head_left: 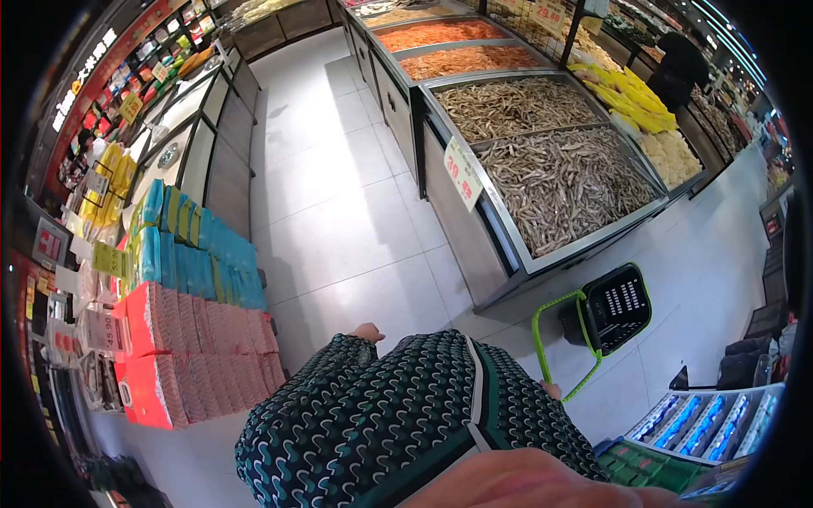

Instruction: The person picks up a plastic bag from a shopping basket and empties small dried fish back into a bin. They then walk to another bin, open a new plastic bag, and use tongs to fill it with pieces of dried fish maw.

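Hanging from the right grip (553,390), the black basket (621,303) lies ahead.

The basket (614,309) looks smooth plastic, the shirt (339,415) matt cloth, the floor (326,203) glossy tile.

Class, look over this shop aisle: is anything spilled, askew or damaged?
Nothing stands out. The dried fish lie within their bins, the red packages stand in rows, no spill shows on the floor, and the right hand holds the basket by its green handle.

basket (608,327): black | handle (538,345): lime | shirt (381,381): black, green-white waves | packs (195,262): turquoise
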`<state>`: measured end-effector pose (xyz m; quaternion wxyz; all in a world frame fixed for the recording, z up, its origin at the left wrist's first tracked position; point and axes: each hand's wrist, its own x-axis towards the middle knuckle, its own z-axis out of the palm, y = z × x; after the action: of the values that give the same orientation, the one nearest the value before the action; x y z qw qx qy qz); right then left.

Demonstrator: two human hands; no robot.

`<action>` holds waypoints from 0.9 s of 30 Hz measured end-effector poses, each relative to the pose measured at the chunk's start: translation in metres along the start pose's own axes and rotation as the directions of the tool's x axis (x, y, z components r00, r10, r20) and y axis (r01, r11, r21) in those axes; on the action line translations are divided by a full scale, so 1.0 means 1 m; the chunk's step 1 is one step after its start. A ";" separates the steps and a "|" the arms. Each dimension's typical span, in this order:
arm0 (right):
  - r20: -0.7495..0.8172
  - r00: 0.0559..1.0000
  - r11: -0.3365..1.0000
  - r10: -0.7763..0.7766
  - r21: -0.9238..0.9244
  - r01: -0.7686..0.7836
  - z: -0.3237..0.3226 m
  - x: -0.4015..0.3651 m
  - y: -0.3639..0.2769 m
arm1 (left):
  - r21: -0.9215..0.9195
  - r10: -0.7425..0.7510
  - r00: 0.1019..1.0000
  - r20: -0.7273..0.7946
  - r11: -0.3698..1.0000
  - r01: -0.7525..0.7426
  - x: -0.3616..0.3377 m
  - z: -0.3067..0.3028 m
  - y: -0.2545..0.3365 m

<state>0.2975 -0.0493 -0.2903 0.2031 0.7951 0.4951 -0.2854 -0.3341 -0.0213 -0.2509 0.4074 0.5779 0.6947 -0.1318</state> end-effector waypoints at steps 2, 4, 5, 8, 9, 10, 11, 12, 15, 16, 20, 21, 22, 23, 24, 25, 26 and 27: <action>0.118 0.983 0.990 -0.138 0.025 0.136 -0.018 -0.011 -0.001 | -0.103 0.041 0.998 -0.040 0.994 -0.045 0.001 -0.002 0.019; 0.084 0.993 0.995 -0.084 0.052 0.080 -0.018 -0.020 -0.006 | -0.127 0.060 0.996 -0.069 0.990 -0.069 -0.001 -0.003 0.037; 0.052 0.998 0.996 -0.032 0.080 0.028 -0.017 -0.022 -0.005 | -0.151 0.075 0.992 -0.099 0.984 -0.090 -0.001 -0.001 0.045; 0.026 0.987 0.987 -0.161 -0.015 0.162 0.035 0.027 0.017 | -0.143 0.112 0.988 -0.104 0.982 -0.126 -0.002 0.001 0.065; 0.062 0.965 0.963 -0.253 -0.085 0.258 0.051 0.043 0.027 | -0.131 0.130 0.987 -0.093 0.981 -0.141 -0.002 0.001 0.070; 0.065 0.966 0.963 -0.252 -0.082 0.257 0.043 0.037 0.025 | -0.135 0.109 0.991 -0.077 0.984 -0.119 -0.005 0.001 0.076; 0.094 0.991 0.993 -0.096 0.082 0.089 0.027 0.026 0.016 | -0.133 0.109 0.991 -0.076 0.984 -0.119 -0.005 0.003 0.079; 0.148 0.988 0.967 0.055 0.238 -0.089 0.017 0.019 0.013 | -0.135 0.087 0.995 -0.056 0.986 -0.094 -0.006 0.006 0.082; 0.255 0.956 0.960 -0.147 0.268 0.076 0.059 0.069 0.044 | -0.097 0.070 0.997 -0.032 0.993 -0.072 -0.005 0.017 0.085; 0.253 0.956 0.959 -0.149 0.272 0.078 0.061 0.073 0.043 | -0.059 0.071 0.997 -0.024 0.996 -0.072 -0.008 0.016 0.091; 0.241 0.966 0.988 -0.097 0.137 0.065 0.059 0.074 0.050 | -0.061 0.001 1.000 -0.004 0.998 -0.002 -0.013 0.021 0.108; 0.231 0.969 0.989 -0.090 0.134 0.060 0.054 0.071 0.052 | -0.033 0.009 1.000 0.007 0.999 -0.009 -0.009 0.025 0.110; 0.218 0.972 0.989 -0.086 0.138 0.057 0.049 0.067 0.055 | -0.006 0.017 1.000 0.018 1.000 -0.017 -0.005 0.029 0.112; 0.211 0.974 0.988 -0.085 0.143 0.056 0.045 0.065 0.057 | 0.000 0.016 1.000 0.021 1.000 -0.016 -0.003 0.030 0.116; 0.202 0.976 0.987 -0.085 0.148 0.056 0.040 0.062 0.061 | 0.008 0.024 0.999 0.026 1.000 -0.024 0.000 0.031 0.120; 0.195 0.977 0.987 -0.085 0.154 0.055 0.038 0.063 0.065 | 0.014 0.033 0.999 0.031 0.999 -0.033 0.002 0.033 0.126; 0.191 0.978 0.986 -0.086 0.158 0.056 0.037 0.062 0.068 | 0.020 0.043 0.999 0.012 0.999 -0.043 0.005 0.035 0.133; 0.186 0.979 0.985 -0.087 0.163 0.057 0.034 0.062 0.072 | 0.024 0.043 0.999 0.015 0.999 -0.044 0.007 0.037 0.139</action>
<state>0.3754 -0.0594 -0.3538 0.1767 0.7587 0.4776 -0.4062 -0.1922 0.0003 -0.2393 0.4084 0.5967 0.6773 -0.1356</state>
